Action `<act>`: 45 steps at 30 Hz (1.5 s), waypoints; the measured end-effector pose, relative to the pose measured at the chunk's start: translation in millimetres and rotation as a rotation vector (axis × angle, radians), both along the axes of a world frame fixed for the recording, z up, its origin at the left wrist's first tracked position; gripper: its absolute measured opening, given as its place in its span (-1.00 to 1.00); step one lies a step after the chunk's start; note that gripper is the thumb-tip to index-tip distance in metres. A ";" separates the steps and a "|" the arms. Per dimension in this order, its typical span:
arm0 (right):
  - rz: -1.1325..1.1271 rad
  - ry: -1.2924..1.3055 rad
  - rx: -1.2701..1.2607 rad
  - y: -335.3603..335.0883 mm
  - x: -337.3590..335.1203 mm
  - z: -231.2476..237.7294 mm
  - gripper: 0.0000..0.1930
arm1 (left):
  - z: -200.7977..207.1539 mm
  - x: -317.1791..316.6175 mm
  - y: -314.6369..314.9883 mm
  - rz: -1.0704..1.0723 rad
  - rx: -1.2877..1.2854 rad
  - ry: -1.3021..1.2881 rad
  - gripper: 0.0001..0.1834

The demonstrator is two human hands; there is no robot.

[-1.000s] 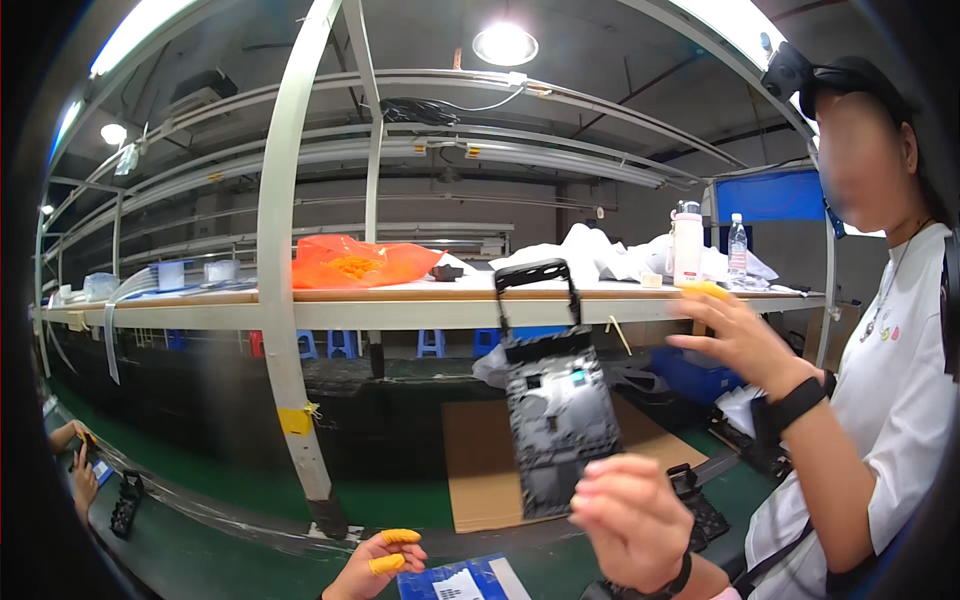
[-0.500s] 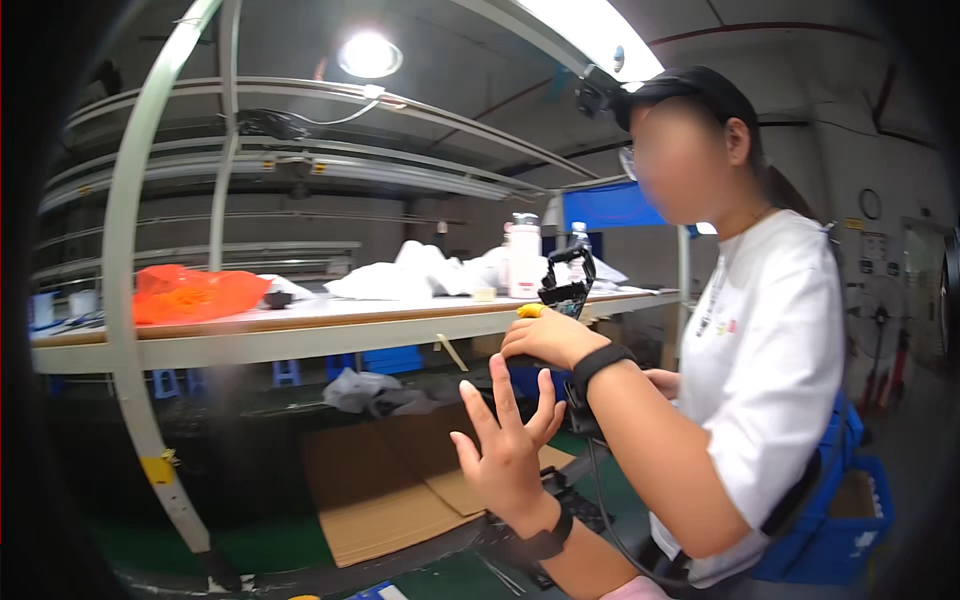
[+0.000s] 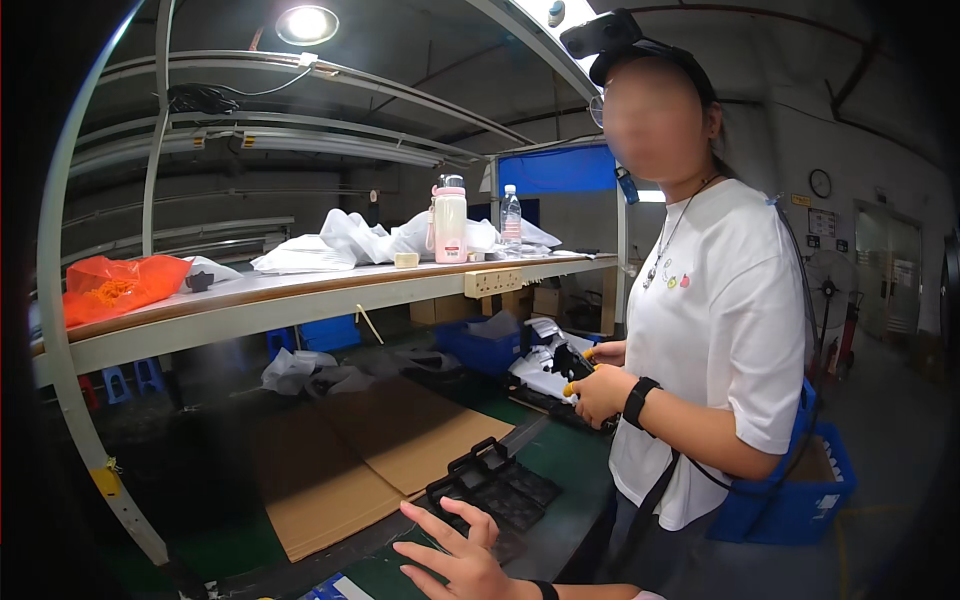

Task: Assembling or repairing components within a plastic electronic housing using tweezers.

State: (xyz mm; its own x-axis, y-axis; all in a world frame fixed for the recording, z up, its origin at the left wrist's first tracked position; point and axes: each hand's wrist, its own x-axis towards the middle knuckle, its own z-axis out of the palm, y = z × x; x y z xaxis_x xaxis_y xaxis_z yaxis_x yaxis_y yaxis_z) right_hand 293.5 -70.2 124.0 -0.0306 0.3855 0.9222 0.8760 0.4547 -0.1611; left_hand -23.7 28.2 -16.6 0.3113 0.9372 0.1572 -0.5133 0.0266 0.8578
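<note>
My right hand [image 3: 462,558] reaches in from the lower edge, a dark band on its wrist. Its fingers are spread and bent a little, and nothing shows in them. Just beyond it, black plastic frame-like parts [image 3: 500,488] lie on the green-topped bench [image 3: 555,455]. Whether my fingertips touch them I cannot tell. Low at the front edge, left of my hand, is a blue and white item [image 3: 338,588], cut off by the picture. My left hand is out of view.
To the right, a co-worker [image 3: 715,330] holds a small black part [image 3: 572,362] in both hands. Flattened cardboard [image 3: 390,440] lies along the bench. Above runs a shelf [image 3: 250,318] with a pink-white bottle [image 3: 450,222], white bags [image 3: 310,252] and an orange bag [image 3: 125,285].
My right hand has dropped toward the lower edge, fingers still spread. The co-worker's hands have lowered with a black part and moved away from mine. My view has turned rightward and down.
</note>
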 end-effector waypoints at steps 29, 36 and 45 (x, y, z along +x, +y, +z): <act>-0.180 -0.376 -0.916 36.7 34.4 -149.7 -0.68 | -16.5 9.0 15.1 0.013 0.012 0.038 -0.59; -0.167 -0.273 -0.818 42.4 37.3 -156.3 -0.69 | -19.6 9.1 16.9 0.107 0.033 0.046 -0.58; -0.402 -0.243 -0.710 57.4 57.7 -169.3 -0.90 | -22.1 4.5 17.9 0.077 0.024 0.039 -0.56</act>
State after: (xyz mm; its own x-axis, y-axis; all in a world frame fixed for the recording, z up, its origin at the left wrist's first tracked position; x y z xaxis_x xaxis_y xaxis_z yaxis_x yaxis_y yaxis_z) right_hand 351.2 -12.7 -45.3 0.0668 0.8940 0.4431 0.9964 -0.0365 -0.0767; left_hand -19.1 46.1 -38.7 0.2444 0.9548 0.1694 -0.4792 -0.0329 0.8771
